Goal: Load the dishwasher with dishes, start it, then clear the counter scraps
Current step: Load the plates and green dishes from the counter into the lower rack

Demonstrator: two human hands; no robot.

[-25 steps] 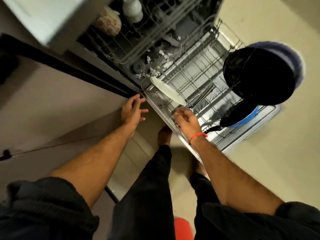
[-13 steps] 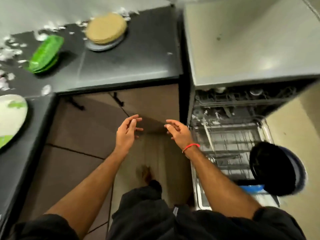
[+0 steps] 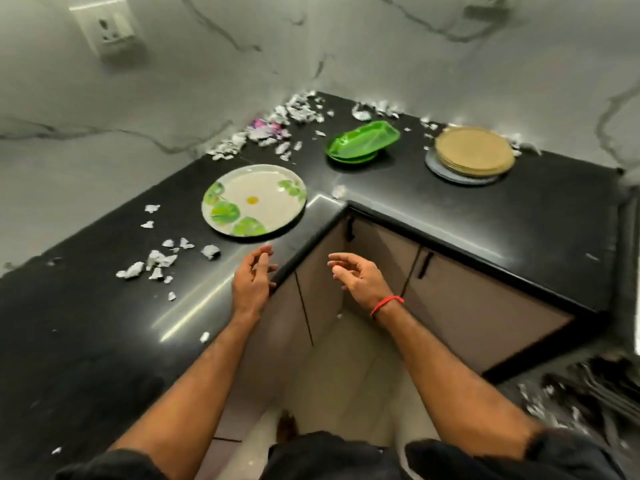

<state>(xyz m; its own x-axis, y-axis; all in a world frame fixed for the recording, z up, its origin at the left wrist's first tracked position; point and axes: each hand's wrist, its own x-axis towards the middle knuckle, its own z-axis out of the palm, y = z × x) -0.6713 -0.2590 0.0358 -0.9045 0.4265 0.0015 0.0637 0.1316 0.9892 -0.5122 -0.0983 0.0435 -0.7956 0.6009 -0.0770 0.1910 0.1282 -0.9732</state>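
Both hands were empty and raised in front of the inner corner of the black L-shaped table point(image 3: 450, 216). The left hand point(image 3: 252, 284) hovered over the table's near edge, its fingers point(image 3: 261, 254) loosely curled and apart, gripping nothing. The right hand point(image 3: 360, 280) hung in the air over the floor point(image 3: 346, 368) in front of the cabinets point(image 3: 467, 296), palm turned inward, fingers spread and slack, a red band point(image 3: 386, 304) around the wrist. Just beyond the left hand lay a round floral plate point(image 3: 254, 199), flat on the table near the corner. Farther right sat a stack of green plates point(image 3: 362, 142), the top one tilted, and farther right again a stack of tan plates point(image 3: 474, 151) rested on a grey plate point(image 3: 440, 169). White paper scraps point(image 3: 156, 263) were scattered on the table left of the left hand, with more heaped in the far corner against the marble wall point(image 3: 415, 53) and a few strewn around the stacks. A socket point(image 3: 109, 27) was mounted on the wall at the upper left. At the lower right edge, part of the dishwasher rack point(image 3: 595, 393) showed, blurred, with white bits lying on it.
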